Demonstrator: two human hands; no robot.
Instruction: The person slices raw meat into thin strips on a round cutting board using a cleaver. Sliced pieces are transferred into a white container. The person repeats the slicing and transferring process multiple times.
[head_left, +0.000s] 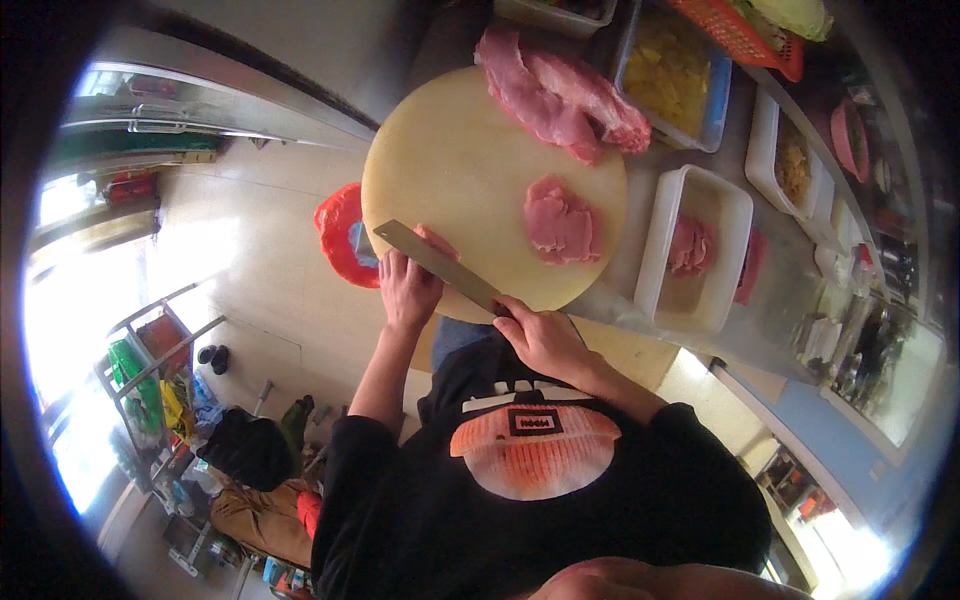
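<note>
My right hand grips the handle of a broad-bladed cleaver, which slants across the near left part of a round, pale yellow cutting board. My left hand is bent close behind the blade, holding a small piece of raw meat against the board. Part of that piece shows beyond the blade; the rest is hidden by blade and fingers. Overlapping slices of raw meat lie flat on the board's right side. A large raw cut of meat rests over the far right rim.
Right of the board stands a white plastic tub with meat slices inside; more meat lies beside it. A container of yellow pieces and an orange plastic basket are farther back. A red bag-lined bin sits below the board's left edge.
</note>
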